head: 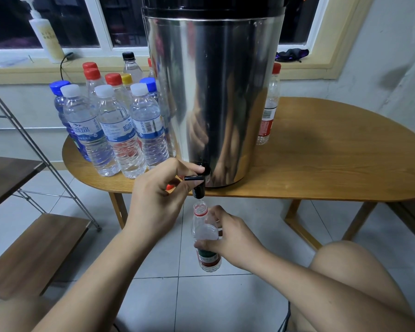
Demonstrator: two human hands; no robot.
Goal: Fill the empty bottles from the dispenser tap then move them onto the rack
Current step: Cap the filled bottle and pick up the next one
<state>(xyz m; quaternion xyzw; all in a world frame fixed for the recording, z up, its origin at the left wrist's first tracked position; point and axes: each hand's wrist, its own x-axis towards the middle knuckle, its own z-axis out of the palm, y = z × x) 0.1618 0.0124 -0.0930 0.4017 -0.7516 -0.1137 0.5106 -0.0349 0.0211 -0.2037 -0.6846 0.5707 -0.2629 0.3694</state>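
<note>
A tall steel dispenser (211,92) stands on the wooden table (321,164), its black tap (198,182) hanging over the front edge. My left hand (156,195) pinches the tap's lever, and a small red cap (170,187) shows under its fingers. Directly below the spout, my right hand (230,238) grips an uncapped clear bottle (205,232) with a red neck ring and a red-green label. A thin stream of water runs from the spout into its mouth. The wooden rack (34,248) with a metal frame stands at the left.
Several capped bottles (120,125) crowd the table left of the dispenser, and one red-capped bottle (270,104) stands at its right. A pump bottle (46,32) sits on the windowsill. My bare knee (359,271) is at the lower right over a tiled floor.
</note>
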